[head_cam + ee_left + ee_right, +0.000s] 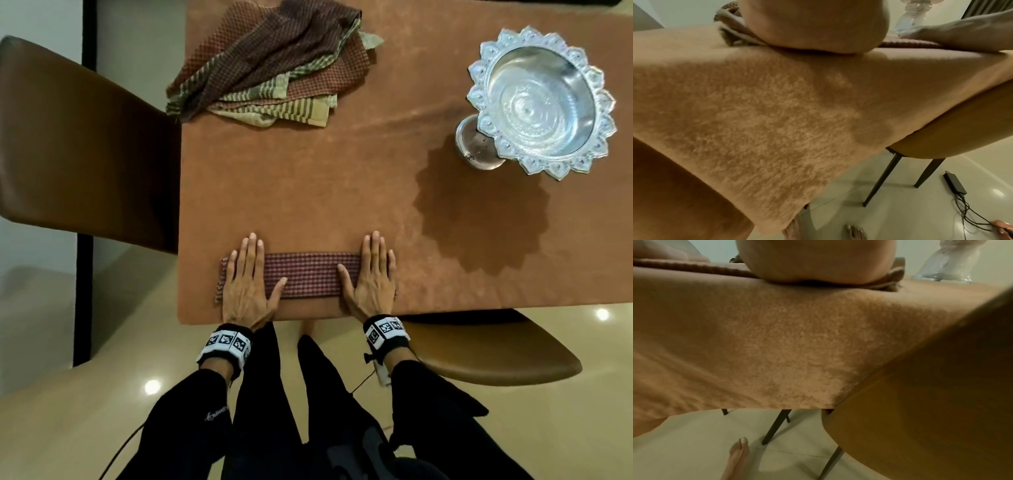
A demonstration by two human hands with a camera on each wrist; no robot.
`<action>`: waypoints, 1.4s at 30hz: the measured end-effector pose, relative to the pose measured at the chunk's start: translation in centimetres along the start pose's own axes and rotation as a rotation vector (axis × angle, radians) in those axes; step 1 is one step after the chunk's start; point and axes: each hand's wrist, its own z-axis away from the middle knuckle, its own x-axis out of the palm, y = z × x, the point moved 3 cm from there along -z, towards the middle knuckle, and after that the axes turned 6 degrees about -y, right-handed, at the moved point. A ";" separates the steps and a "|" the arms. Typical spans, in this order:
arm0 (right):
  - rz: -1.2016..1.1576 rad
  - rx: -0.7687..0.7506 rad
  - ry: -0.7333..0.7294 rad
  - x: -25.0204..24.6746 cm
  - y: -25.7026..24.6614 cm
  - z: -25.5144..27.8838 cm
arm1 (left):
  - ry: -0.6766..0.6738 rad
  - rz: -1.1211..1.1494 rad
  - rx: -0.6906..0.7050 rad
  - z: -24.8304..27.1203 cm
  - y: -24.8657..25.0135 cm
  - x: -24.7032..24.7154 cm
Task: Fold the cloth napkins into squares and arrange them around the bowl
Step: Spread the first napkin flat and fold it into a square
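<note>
Left hand (246,278) and right hand (373,274) are pressing flat, fingers straight and grasping nothing, on a folded checked napkin (310,274) near the table's (342,192) edge, silver pedestal bowl (541,99) standing far right.

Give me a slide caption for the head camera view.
Both hands, left and right, press flat on a checked napkin strip; silver bowl stands far right.
</note>
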 end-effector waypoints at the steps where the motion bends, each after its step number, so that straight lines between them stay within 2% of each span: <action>1: 0.013 0.030 0.003 0.1 0.5 -0.1 | -0.005 -0.001 -0.008 0.1 -0.3 0.0; 5: 0.018 0.063 0.009 0.0 0.7 -0.1 | -0.015 0.000 -0.014 0.2 -0.4 -0.1; 11: 0.040 -0.122 0.006 -0.1 -0.9 0.6 | 0.022 -0.001 -0.059 0.6 -1.2 -0.5; 14: 0.049 -0.118 -0.015 0.2 -0.4 0.7 | 0.016 -0.028 -0.055 0.8 -1.9 -0.3; 17: 0.014 -0.099 -0.023 -0.4 -0.8 0.8 | 0.028 0.042 -0.100 0.9 -1.9 -1.1; 21: -0.194 -0.110 0.067 -2.8 -4.7 1.5 | 0.124 0.158 -0.277 1.5 -3.4 -3.1; 25: -0.513 -0.040 0.141 -4.6 -10.7 2.7 | 0.075 0.169 -0.247 0.8 -5.2 -5.0; 30: -0.669 0.231 -0.183 -3.1 -12.8 2.4 | -0.072 0.192 -0.229 -1.7 -6.6 -7.2; 37: -0.798 0.359 -0.258 -4.3 -12.6 1.6 | -0.269 0.092 -0.223 -3.2 -5.7 -9.6; 40: -0.890 0.404 -0.386 -4.5 -13.1 1.5 | -0.241 0.188 -0.226 -2.8 -5.3 -10.5; 42: -0.980 0.409 -0.466 -3.6 -13.6 1.7 | -0.238 0.340 -0.256 -2.2 -5.4 -10.7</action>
